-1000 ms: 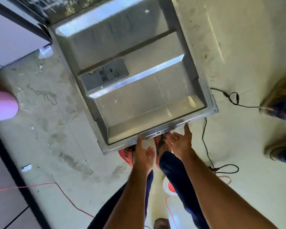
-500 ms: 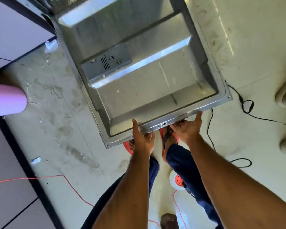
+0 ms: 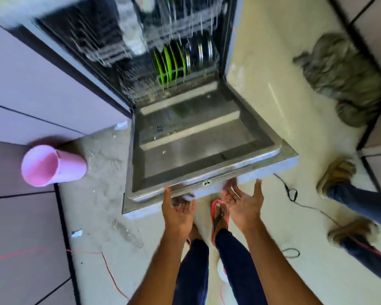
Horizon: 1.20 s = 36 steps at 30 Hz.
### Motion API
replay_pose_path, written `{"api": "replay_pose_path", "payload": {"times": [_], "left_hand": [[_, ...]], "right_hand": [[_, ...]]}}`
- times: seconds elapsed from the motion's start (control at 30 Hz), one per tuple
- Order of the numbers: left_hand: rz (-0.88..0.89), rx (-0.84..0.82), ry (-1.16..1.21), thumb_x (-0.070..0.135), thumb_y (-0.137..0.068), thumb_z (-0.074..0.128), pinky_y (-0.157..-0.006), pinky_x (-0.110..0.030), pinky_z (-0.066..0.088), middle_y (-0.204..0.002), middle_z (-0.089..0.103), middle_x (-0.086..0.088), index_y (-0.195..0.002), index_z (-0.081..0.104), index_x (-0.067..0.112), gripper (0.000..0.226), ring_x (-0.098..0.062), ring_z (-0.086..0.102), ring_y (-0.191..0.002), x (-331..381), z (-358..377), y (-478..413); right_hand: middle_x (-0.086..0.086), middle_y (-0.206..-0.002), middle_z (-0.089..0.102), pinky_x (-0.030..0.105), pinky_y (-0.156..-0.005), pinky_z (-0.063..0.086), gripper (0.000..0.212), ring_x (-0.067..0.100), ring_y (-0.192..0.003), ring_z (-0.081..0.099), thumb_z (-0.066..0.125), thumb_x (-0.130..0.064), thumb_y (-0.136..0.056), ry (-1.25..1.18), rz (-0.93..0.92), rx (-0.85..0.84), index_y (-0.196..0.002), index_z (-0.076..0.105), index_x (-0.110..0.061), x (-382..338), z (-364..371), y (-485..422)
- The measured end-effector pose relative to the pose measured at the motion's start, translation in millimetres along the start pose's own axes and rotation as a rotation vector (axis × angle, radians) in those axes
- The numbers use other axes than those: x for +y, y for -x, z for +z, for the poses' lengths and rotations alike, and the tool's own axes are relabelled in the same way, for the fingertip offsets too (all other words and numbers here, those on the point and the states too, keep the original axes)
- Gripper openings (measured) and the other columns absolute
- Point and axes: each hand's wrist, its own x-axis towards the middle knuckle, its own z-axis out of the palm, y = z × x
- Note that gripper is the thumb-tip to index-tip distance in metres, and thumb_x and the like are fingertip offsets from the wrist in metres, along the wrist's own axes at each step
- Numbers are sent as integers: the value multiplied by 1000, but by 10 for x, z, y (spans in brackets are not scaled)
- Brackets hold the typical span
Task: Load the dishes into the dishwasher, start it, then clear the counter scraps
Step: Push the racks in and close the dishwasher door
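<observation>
Fingers: my left hand (image 3: 178,209) and right hand (image 3: 243,201) spread palm-up under dishwasher door (image 3: 207,155).
Risk: no grip; it may slip and drop.

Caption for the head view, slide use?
Left hand and right hand, palms up, at front edge of the open stainless-steel dishwasher door; green plates racked inside.
</observation>
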Motion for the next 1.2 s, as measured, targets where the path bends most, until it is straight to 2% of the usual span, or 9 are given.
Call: {"api": "replay_pose_path", "payload": {"times": [0.1,0.13,0.23,0.33,0.57,0.83,0.93,1.07,1.2], "left_hand": [[-15,-11,86,37,-69,88,-96,-36,50,-95,68,-13,-101,66,9,48,-28,64,-97,424,512,482],[-14,-3,120,36,-70,87,-99,-38,50,-102,66,-11,-105,64,11,49,-27,65,-101,559,648,578],[14,-51,101,32,-82,75,-108,-44,44,-117,59,-11,-117,58,11,44,-29,60,-119,1018,1079,828],[52,-132,63,23,-87,67,-109,-45,44,-127,60,-17,-130,55,1,49,-35,59,-124,1421,1485,981],[149,-321,54,19,-89,64,-112,-46,41,-141,47,-30,-140,38,-8,63,-42,54,-126,2247,2367,1032],[257,-375,44,23,-90,66,-115,-49,37,-154,28,-30,-152,18,-6,83,-45,41,-136,2885,3160,843],[298,-359,51,20,-92,65,-118,-50,31,-158,22,-26,-152,21,-3,78,-43,32,-143,3061,3454,745],[315,-325,22,22,-96,62,-116,-53,32,-145,45,-23,-141,39,-4,57,-42,46,-133,3265,3748,571],[303,-232,-7,15,-101,53,-112,-55,37,-139,46,-26,-139,40,-7,45,-49,43,-133,3376,3860,410]], "right_hand": [[12,-126,65,40,-111,42,109,27,-119,60,77,-76,-53,49,-49,-95,-135,60,-6,-132,661,445],[13,-129,64,41,-112,41,108,27,-121,59,75,-76,-55,56,-62,-125,-135,60,-5,-168,857,539],[18,-143,54,45,-113,39,88,31,-134,51,47,-71,-89,75,-99,-183,-144,49,-2,-300,1507,724],[21,-141,54,47,-107,44,86,34,-129,55,45,-70,-92,129,-153,-261,-144,47,-1,-427,2128,814],[25,-147,46,47,-115,39,88,37,-134,49,43,-68,-95,202,-261,-443,-150,36,0,-620,3335,941],[24,-164,17,47,-124,22,96,38,-152,21,37,-69,-97,228,-275,-559,-158,13,2,-736,4351,881],[20,-164,22,45,-125,18,92,34,-153,19,32,-69,-98,277,-299,-545,-157,19,1,-732,4614,796],[15,-163,29,44,-126,14,91,28,-154,19,29,-71,-96,335,-335,-558,-157,27,-3,-733,4787,669],[14,-160,37,44,-126,14,88,27,-153,23,27,-71,-96,360,-363,-587,-154,35,-5,-729,4742,577]]}}
